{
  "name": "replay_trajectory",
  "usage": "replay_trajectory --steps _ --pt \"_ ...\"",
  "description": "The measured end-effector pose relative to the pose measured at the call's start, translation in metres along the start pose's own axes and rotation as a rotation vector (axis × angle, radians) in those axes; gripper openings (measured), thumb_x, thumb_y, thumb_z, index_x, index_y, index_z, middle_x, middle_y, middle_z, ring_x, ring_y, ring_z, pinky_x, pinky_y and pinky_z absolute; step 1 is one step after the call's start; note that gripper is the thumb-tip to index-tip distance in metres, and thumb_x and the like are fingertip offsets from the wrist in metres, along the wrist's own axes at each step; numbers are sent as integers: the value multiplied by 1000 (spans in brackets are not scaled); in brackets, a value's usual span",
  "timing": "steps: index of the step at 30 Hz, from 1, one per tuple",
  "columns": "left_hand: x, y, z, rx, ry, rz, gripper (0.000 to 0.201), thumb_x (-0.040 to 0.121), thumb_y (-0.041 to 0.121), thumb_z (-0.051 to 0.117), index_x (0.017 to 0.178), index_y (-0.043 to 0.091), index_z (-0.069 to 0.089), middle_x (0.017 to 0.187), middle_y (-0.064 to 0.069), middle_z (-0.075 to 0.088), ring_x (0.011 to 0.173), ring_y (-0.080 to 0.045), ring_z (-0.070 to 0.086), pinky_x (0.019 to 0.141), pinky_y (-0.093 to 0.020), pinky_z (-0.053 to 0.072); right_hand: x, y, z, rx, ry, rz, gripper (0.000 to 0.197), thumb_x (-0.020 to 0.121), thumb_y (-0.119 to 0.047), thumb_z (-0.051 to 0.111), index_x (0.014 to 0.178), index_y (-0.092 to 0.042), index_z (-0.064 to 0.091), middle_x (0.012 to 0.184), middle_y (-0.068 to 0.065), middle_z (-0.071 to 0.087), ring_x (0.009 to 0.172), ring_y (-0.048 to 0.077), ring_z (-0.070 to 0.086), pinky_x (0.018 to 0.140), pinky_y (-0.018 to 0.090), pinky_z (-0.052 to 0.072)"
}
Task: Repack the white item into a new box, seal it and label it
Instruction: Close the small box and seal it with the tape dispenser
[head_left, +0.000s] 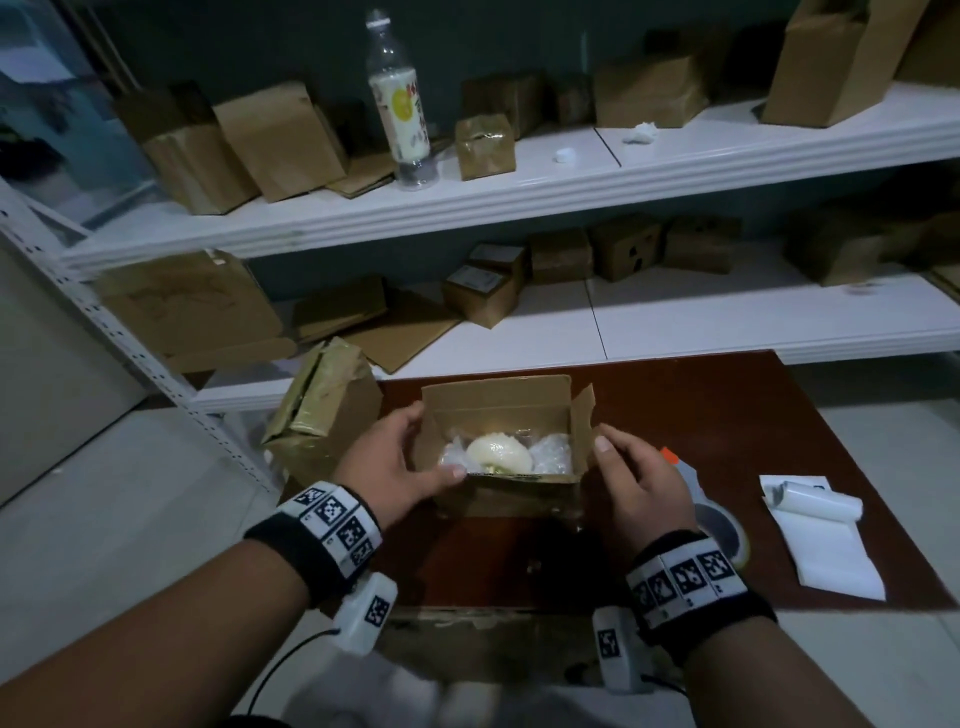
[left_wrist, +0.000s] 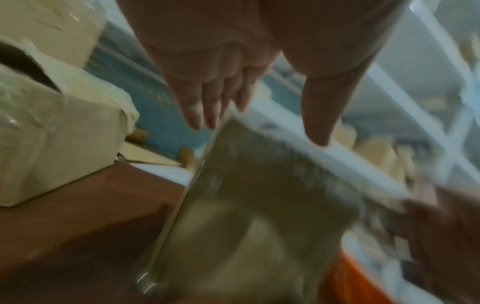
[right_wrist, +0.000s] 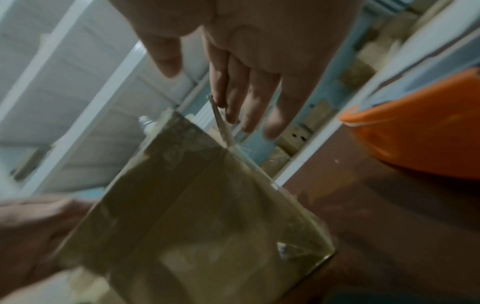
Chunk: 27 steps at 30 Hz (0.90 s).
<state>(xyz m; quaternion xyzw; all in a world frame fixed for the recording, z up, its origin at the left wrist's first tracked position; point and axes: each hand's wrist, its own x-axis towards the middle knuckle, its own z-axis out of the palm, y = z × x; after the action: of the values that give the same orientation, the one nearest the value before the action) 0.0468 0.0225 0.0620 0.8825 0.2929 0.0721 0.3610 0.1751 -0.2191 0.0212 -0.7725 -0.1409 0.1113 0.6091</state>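
So the round white item (head_left: 498, 453) is already sitting on bubble wrap inside the open brown cardboard box (head_left: 506, 410), centre frame. Left hand (head_left: 387, 470) and right hand (head_left: 641, 491) flank it, fingers relaxed, gripping nothing. Flaps, taping, labelling all still left, I reckon.

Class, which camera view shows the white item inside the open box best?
The head view: it looks down into the open box, showing the white item among clear wrapping. Both wrist views are blurred and show only the box's outer walls, not the item.
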Motion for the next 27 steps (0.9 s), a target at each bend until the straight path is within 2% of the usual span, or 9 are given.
replay_trajectory --steps 3,7,11,14,17,20,22,24,27 --pt "-9 5 13 323 -130 50 95 62 58 85 144 33 43 140 13 54 123 -8 53 107 -28 41 -9 -1 5 -101 -123 -30 53 92 -52 56 141 -33 50 127 -17 60 109 -1 58 91 28 52" --pt "-6 2 24 531 -206 200 85 82 48 74 152 23 34 162 6 24 148 -7 20 113 -17 15 -13 1 9 -282 -285 -74 78 79 -77 46 147 -39 37 142 -11 53 125 10 54 104 39 48" --pt "4 1 24 623 -259 228 79 87 47 68 153 18 34 164 0 20 151 -10 15 119 -25 17 -10 -4 18 -525 -309 -112 90 76 -77 54 152 -41 21 153 -18 37 141 11 35 122 44 17" --pt "11 1 26 704 -295 249 81 90 43 67 155 15 27 165 -2 17 151 -13 12 121 -30 20 -6 -6 23 -618 -295 -108 104 69 -78 61 153 -37 16 155 -20 34 143 5 29 122 49 11" --pt "14 1 29 729 -283 268 81 92 43 62 156 12 22 165 -5 16 152 -14 12 121 -31 21 -3 -3 28 -646 -294 -82 99 73 -77 58 153 -38 14 152 -23 37 143 7 30 122 50 8" --pt "12 2 29 703 -270 278 79 95 49 56 156 13 21 164 -5 19 151 -14 14 118 -28 20 -3 -4 29 -622 -273 -84 87 80 -71 57 152 -38 20 149 -18 44 140 10 35 122 48 11" --pt "11 3 23 664 -249 272 75 93 57 54 153 19 32 160 -4 31 147 -15 28 114 -29 29 -2 -2 29 -558 -260 -92 87 81 -66 60 152 -36 22 147 -16 48 138 14 38 121 48 19" --pt "13 6 11 620 -231 240 64 89 61 56 142 27 46 142 1 55 129 -16 53 101 -29 44 -1 5 28 -439 -236 -88 94 75 -70 61 153 -40 16 142 -17 53 135 17 42 116 49 31" --pt "16 7 -6 472 -201 188 48 89 56 62 129 30 58 122 8 66 111 -12 62 92 -28 49 2 10 24 -280 -194 -59 97 73 -70 61 152 -45 9 127 -21 63 127 11 52 111 44 39"
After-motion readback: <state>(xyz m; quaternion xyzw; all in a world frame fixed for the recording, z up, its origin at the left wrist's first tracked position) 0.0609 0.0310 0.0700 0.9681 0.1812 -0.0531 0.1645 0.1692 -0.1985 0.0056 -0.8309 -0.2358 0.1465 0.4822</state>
